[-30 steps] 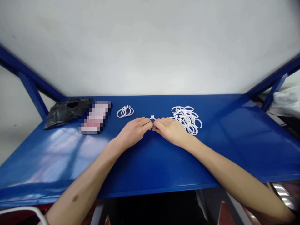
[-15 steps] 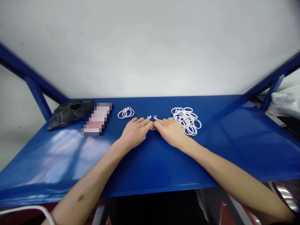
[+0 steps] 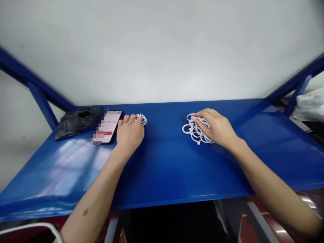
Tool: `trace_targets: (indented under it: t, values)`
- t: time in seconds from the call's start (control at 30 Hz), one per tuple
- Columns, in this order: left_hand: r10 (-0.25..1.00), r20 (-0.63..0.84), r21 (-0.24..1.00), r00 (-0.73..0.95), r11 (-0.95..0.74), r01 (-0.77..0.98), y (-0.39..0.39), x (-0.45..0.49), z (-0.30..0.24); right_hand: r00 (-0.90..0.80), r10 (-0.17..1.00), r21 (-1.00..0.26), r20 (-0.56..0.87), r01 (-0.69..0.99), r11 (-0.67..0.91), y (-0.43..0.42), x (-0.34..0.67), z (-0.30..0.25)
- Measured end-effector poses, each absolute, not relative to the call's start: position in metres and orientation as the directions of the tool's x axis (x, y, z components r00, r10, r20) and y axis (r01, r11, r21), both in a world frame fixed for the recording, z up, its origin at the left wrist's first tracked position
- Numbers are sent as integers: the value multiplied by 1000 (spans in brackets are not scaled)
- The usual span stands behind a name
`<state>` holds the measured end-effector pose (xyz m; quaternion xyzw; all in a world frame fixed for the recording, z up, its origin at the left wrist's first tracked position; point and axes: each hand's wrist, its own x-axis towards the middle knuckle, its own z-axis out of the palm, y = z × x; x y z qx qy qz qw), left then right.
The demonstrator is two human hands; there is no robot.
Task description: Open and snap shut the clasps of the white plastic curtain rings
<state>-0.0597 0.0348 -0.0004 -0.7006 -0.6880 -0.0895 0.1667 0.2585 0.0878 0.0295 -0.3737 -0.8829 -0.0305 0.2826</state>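
Observation:
My left hand (image 3: 130, 133) is over the near left side of a small group of white plastic rings (image 3: 144, 119). Its fingers are curled downward, with the index finger against the rings; the thumb and whatever the fingers may hold are hidden. Farther right, my right hand (image 3: 219, 128) reaches into a larger pile of white plastic rings (image 3: 196, 135). Thumb and index finger are apart there, touching the top of the pile, and the other fingers are partly hidden. Small knobs show on some of the rings.
A phone (image 3: 111, 126) with a lit timer screen, partly pixelated, lies left of my left hand. Beyond it sits a crumpled black plastic bag (image 3: 73, 125). The blue table (image 3: 164, 168) meets a pale wall (image 3: 162, 57), with blue frame bars (image 3: 42, 104) at the sides.
My hands, which were together at the table's middle around a small white piece, have parted. The left moved left to the small group, and the right moved right onto the large pile.

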Motion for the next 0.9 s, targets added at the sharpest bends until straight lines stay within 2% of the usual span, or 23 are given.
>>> trace_targets:
  t: [0.1,0.23,0.33,0.47,0.7,0.9]
  values:
    - [908,415,-59,62,-41,997,34,-53,1,-659,609,-93,441,642,761,87,265,21]
    - [864,436,43,250,-298,954,33,-44,-3,-743,565,-13,359,601,799,83,259,14]
    - [828,407,118,386,-467,877,30,-33,-9,-755,550,24,358,596,803,79,249,10]
    - [803,366,181,471,-558,810,24,-21,-13,-764,519,16,384,567,823,73,238,4]
    - [732,434,218,525,-650,728,21,-16,-9,-780,425,-87,460,437,895,60,228,3]
    - [598,556,130,577,-749,650,18,-12,-4,-751,407,-287,520,296,911,56,225,1]
